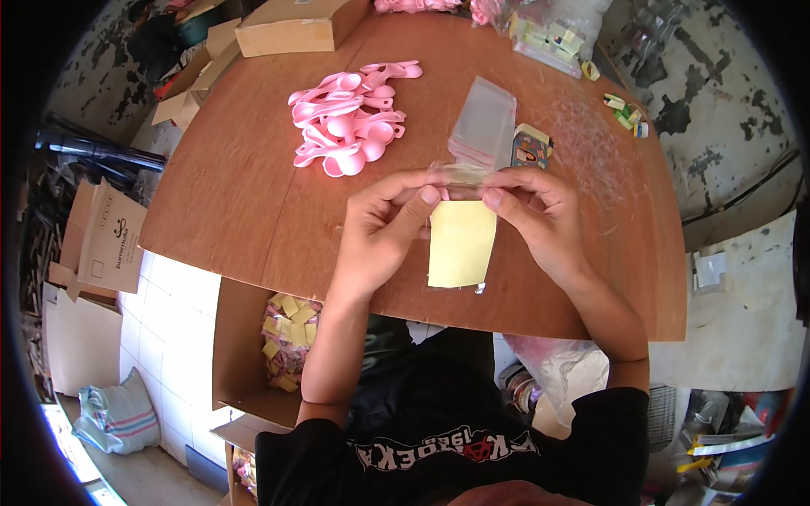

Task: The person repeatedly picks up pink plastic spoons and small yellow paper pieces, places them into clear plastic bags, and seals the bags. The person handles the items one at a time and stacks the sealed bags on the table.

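My left hand (380, 228) and my right hand (544, 215) pinch the two upper corners of a small clear plastic bag (460, 174) above the table's near edge. A plain yellow card (462, 244) hangs below my fingers, apparently inside the bag. A bit of pink shows at the card's top left, mostly hidden by my left fingers. Just beyond my hands lies a stack of flat clear bags (483, 122), with printed cards (530, 148) beside it. Farther left, a heap of pink plastic scoops (342, 126) rests on the table.
The brown wooden table (228, 194) has a curved edge. Thin clear strips (595, 152) litter its right side, near small tape rolls (629, 114). A cardboard box (299, 25) stands at the back. Below the left edge, an open carton (240, 337) holds several filled packets (289, 337).
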Action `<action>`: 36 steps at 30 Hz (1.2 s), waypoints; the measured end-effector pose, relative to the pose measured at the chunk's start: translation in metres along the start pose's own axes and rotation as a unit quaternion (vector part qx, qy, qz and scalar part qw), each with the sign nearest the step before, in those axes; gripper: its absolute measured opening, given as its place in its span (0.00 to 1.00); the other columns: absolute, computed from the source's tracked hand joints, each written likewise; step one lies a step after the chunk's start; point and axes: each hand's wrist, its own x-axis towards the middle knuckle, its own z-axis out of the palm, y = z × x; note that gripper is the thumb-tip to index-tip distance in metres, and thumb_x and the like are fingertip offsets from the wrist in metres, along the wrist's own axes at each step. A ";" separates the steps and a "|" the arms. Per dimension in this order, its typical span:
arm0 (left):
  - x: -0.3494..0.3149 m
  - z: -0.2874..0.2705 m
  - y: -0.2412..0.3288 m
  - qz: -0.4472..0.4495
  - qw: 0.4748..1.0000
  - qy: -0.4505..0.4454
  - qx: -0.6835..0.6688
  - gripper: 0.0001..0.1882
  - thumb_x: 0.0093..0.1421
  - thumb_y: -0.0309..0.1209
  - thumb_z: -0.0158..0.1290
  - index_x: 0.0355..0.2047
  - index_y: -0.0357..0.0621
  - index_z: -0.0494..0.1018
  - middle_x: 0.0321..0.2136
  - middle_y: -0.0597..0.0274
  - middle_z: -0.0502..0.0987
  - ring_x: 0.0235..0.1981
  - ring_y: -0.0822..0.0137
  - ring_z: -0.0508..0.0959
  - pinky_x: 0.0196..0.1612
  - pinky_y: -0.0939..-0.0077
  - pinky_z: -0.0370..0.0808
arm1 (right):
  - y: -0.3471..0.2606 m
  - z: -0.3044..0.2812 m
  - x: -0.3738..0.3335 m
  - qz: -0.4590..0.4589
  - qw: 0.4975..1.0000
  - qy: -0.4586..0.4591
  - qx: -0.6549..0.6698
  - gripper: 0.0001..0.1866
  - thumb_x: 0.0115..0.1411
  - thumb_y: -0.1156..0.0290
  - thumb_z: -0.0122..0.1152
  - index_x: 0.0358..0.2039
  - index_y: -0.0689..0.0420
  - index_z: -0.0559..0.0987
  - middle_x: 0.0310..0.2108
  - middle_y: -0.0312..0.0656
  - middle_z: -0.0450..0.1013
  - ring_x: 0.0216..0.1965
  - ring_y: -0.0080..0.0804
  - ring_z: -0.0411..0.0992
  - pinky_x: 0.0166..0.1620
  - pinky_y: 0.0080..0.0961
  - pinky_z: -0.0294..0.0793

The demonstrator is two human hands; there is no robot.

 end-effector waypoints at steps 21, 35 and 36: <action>-0.002 -0.022 0.002 -0.014 0.990 -0.090 -0.108 0.09 0.69 0.23 0.49 0.46 0.33 0.76 0.42 0.56 0.81 0.39 0.70 0.82 0.42 0.75 0.82 | -0.002 -0.021 0.001 -0.087 0.984 -0.157 -0.015 0.10 0.62 0.87 0.55 0.41 0.67 0.83 0.42 0.44 0.77 0.42 0.27 0.76 0.45 0.21 0.77; -0.046 -0.075 0.055 0.073 0.899 -0.397 0.170 0.11 0.51 0.22 0.69 0.35 0.35 0.81 0.34 0.51 0.84 0.33 0.61 0.86 0.31 0.76 0.80 | -0.021 -0.015 0.003 -0.119 0.954 -0.242 -0.134 0.12 0.53 0.76 0.75 0.39 0.59 0.85 0.38 0.44 0.79 0.36 0.29 0.79 0.36 0.23 0.78; -0.058 -0.072 0.058 0.067 0.892 -0.422 0.146 0.10 0.55 0.22 0.66 0.37 0.34 0.80 0.35 0.51 0.84 0.35 0.58 0.86 0.35 0.71 0.83 | -0.024 -0.022 0.006 -0.091 0.949 -0.250 -0.170 0.12 0.56 0.73 0.72 0.41 0.59 0.84 0.41 0.45 0.79 0.39 0.34 0.79 0.40 0.27 0.78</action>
